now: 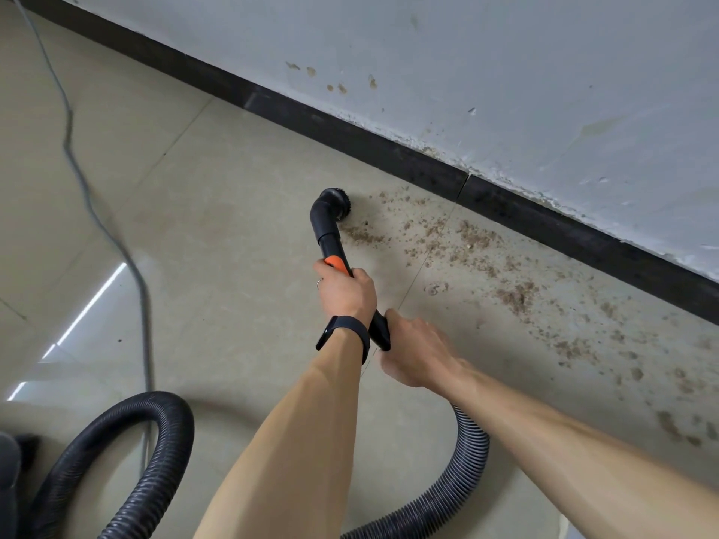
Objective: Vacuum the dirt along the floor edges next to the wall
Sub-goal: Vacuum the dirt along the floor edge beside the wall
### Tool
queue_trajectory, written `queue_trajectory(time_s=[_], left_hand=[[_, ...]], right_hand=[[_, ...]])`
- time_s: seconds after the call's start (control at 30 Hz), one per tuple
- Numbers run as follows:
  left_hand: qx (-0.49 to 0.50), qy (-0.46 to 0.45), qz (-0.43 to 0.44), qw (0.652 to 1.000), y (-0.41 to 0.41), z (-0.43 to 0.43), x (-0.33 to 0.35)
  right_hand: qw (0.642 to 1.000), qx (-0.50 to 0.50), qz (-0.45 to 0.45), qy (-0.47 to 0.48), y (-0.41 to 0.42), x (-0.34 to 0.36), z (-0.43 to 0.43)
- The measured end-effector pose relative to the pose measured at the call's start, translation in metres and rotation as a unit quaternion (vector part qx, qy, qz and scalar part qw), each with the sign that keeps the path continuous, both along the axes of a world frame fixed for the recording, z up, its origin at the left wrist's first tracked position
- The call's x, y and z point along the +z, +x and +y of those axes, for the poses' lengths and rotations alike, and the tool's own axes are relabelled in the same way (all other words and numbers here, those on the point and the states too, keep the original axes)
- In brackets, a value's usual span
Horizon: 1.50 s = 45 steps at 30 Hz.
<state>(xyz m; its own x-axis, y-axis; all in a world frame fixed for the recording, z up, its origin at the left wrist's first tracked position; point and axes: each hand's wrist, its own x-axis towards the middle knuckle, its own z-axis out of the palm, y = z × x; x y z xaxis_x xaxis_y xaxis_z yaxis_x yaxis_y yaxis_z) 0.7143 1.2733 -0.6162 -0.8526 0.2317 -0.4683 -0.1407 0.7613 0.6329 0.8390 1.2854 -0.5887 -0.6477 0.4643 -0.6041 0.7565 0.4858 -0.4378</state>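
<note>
- Vacuum body (pixel 9 480) cut off lower left; hose (pixel 173 441) partly behind forearms.
- Left hand (pixel 344 293) clenched round tube (pixel 330 243), centre frame.
- Right hand (pixel 416 352), blurred, grasping tube's lower end.

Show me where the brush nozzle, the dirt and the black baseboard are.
brush nozzle (pixel 336 205), head view, on its round black head.
dirt (pixel 476 238), head view, on a thick brown patch.
black baseboard (pixel 428 169), head view, on its dark face.

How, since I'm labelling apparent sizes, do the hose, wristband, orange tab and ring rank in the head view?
1. hose, largest by far
2. wristband
3. orange tab
4. ring, smallest
</note>
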Motion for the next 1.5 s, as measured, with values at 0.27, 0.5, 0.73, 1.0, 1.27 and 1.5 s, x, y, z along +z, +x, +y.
queue_trajectory(time_s=[0.27,0.5,0.73,1.0,1.27,1.5], left_hand=[[-0.047,-0.021,0.011,0.999,0.018,0.023,0.002],[-0.085,-0.026,0.015,0.996,0.028,0.043,0.006],[-0.118,-0.033,0.017,0.992,0.036,0.063,0.008],[-0.111,-0.017,0.008,0.994,0.037,0.076,0.007],[-0.073,-0.013,0.0,0.997,0.0,0.08,0.009],[-0.035,-0.01,-0.01,0.999,-0.035,0.086,0.006]], right_hand=[[0.998,-0.05,-0.005,-0.033,0.019,-0.008,0.013],[0.996,-0.084,0.01,-0.022,0.029,-0.016,0.024],[0.994,-0.105,0.027,-0.017,0.036,-0.021,0.037],[0.994,-0.101,0.027,-0.027,0.037,-0.023,0.054],[0.995,-0.075,0.03,-0.059,0.001,-0.012,0.066],[0.997,-0.048,0.006,-0.058,-0.031,0.001,0.082]])
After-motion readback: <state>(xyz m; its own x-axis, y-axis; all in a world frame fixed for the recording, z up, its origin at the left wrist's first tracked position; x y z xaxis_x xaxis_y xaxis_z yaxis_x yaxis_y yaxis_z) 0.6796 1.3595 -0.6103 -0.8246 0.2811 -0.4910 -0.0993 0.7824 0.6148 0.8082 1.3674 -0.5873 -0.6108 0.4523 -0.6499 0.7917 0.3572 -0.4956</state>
